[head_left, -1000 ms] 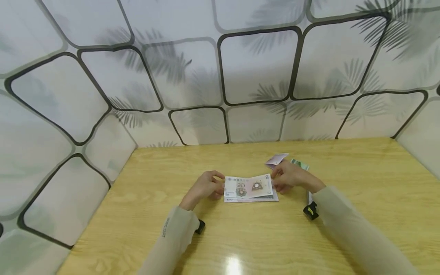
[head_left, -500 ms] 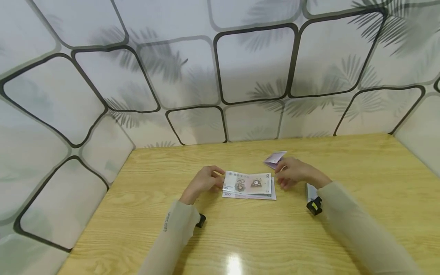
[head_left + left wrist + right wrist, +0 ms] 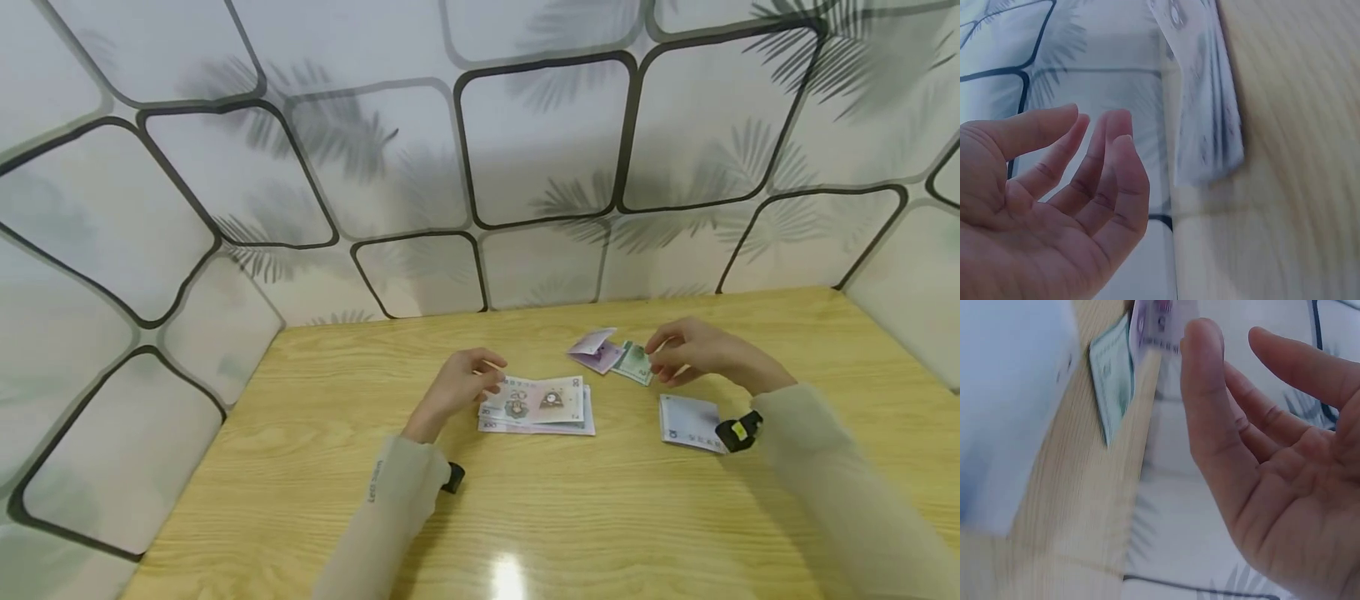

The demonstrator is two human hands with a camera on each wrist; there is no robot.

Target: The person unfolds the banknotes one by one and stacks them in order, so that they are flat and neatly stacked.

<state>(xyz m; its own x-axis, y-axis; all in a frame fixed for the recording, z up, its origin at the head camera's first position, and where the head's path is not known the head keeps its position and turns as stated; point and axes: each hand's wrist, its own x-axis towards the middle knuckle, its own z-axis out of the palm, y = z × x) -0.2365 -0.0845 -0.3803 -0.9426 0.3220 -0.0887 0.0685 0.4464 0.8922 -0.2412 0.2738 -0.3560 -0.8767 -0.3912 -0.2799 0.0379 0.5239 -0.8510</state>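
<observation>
Patterned wall panels (image 3: 543,142) with dark outlines and leaf motifs stand behind a wood-grain table (image 3: 570,517). Left hand (image 3: 459,387): fingers loosely bent, thumb and fingertips apart. Banknote stack (image 3: 551,402): flat on the table, just right of the left hand, between both hands; upper note marked 20. Right hand (image 3: 697,352): fingers loosely curved, thumb and fingertips apart. Green banknote (image 3: 634,363): just left of the right hand's fingertips. Folded purple banknote (image 3: 597,357): beside the green banknote, farther left of that hand. Pale folded banknote (image 3: 688,421): on the near side of the right hand, next to its black wrist device (image 3: 738,431).
</observation>
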